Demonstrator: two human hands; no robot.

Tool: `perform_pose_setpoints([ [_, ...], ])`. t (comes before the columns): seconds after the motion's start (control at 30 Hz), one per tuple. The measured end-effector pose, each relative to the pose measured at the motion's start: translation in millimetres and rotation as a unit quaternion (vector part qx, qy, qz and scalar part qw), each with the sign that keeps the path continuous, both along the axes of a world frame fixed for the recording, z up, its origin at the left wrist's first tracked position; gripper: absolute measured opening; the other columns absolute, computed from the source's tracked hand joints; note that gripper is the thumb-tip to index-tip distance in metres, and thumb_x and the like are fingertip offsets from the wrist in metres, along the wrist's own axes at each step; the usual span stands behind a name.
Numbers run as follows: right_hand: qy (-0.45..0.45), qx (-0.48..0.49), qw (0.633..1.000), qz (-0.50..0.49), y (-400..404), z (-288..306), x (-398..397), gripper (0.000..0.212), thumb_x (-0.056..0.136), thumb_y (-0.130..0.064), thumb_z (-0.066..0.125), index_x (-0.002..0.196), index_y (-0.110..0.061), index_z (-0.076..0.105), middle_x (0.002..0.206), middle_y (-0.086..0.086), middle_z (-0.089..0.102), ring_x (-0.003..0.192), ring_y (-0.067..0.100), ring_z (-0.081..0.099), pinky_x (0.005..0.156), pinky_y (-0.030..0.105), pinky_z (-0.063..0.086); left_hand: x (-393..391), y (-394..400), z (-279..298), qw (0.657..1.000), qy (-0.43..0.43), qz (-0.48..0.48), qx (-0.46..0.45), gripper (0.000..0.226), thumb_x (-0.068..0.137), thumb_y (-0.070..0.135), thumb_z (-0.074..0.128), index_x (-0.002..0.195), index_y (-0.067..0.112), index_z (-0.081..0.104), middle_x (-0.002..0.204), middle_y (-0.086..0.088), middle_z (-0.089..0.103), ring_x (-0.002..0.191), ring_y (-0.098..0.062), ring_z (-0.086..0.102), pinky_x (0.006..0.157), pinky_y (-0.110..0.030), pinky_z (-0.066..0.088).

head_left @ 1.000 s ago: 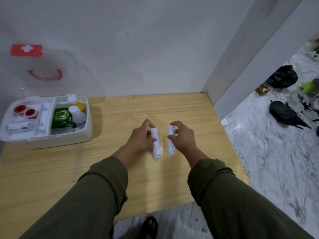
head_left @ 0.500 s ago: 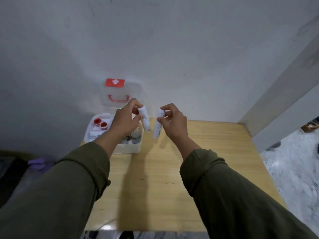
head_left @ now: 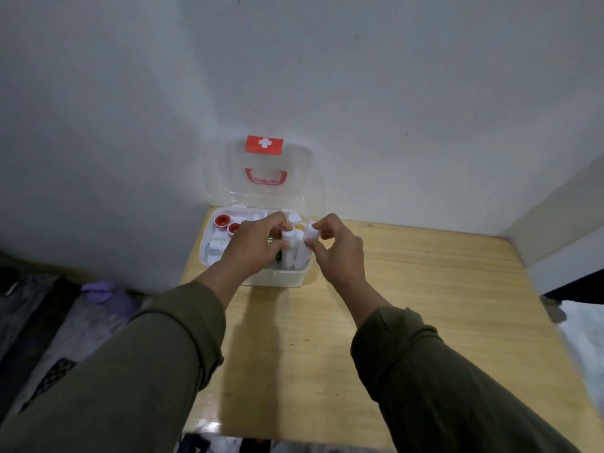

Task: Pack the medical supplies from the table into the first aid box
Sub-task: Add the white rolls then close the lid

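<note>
The white first aid box (head_left: pixel 277 278) stands open at the table's far left corner, its clear lid (head_left: pixel 264 171) with a red cross and red handle leaning on the wall. My left hand (head_left: pixel 253 245) grips a white tube (head_left: pixel 288 248) upright inside the box's right compartment. My right hand (head_left: pixel 336 248) pinches a second white tube (head_left: pixel 305 248) right beside it, also upright and low in the box. Two red-capped items (head_left: pixel 227 223) and a white roll (head_left: pixel 215 247) lie in the box's left tray. A white bottle cap (head_left: pixel 294 219) shows behind the tubes.
The wooden table (head_left: pixel 408 305) stretches to the right and toward me. A white wall runs behind the box. Dark cloth and a purple item (head_left: pixel 104 289) lie on the floor left of the table.
Both hands carried the white tubes from the table's middle over to the box and lowered them into its right compartment. The view swung left toward the box.
</note>
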State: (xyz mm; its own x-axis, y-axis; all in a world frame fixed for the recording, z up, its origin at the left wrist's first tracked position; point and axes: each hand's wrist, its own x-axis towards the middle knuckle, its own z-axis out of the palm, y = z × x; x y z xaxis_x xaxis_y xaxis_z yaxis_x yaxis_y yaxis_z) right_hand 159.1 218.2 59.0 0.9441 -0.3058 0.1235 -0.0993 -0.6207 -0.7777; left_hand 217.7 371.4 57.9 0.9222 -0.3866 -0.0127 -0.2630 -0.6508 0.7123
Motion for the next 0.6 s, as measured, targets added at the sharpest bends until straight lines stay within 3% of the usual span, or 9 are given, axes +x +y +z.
perform_pose_setpoints([
  [0.17,0.044,-0.076,0.996,0.029,3.8,-24.3,1.3,0.019,0.081,-0.022,0.067,0.097,-0.018,0.058,0.095,0.011,0.063,0.087,0.026,0.058,0.068,0.028,0.040,8.1,2.6,-22.0,0.999,0.023,-0.023,0.031,0.016,0.081,0.022,0.068,0.094,0.027,0.060,0.098,0.001,0.068,0.090,-0.017,0.060,0.078,-0.029,0.047],
  [0.33,0.049,-0.140,0.987,0.069,6.4,-31.1,-1.0,0.019,0.083,-0.019,0.065,0.101,-0.013,0.064,0.093,0.019,0.061,0.089,0.032,0.054,0.080,0.037,0.043,11.6,4.1,-36.8,0.998,0.037,-0.040,0.040,0.017,0.077,0.021,0.072,0.090,0.028,0.063,0.096,0.003,0.069,0.089,-0.017,0.061,0.078,-0.027,0.047],
  [0.6,0.031,-0.192,0.975,0.106,6.3,-45.9,0.4,0.012,0.082,-0.023,0.067,0.088,-0.012,0.069,0.086,0.007,0.071,0.093,0.030,0.055,0.078,0.045,0.046,13.4,7.4,-42.4,0.997,0.043,-0.059,0.039,0.021,0.077,0.020,0.073,0.093,0.028,0.061,0.103,0.000,0.069,0.096,-0.019,0.062,0.082,-0.030,0.050],
])
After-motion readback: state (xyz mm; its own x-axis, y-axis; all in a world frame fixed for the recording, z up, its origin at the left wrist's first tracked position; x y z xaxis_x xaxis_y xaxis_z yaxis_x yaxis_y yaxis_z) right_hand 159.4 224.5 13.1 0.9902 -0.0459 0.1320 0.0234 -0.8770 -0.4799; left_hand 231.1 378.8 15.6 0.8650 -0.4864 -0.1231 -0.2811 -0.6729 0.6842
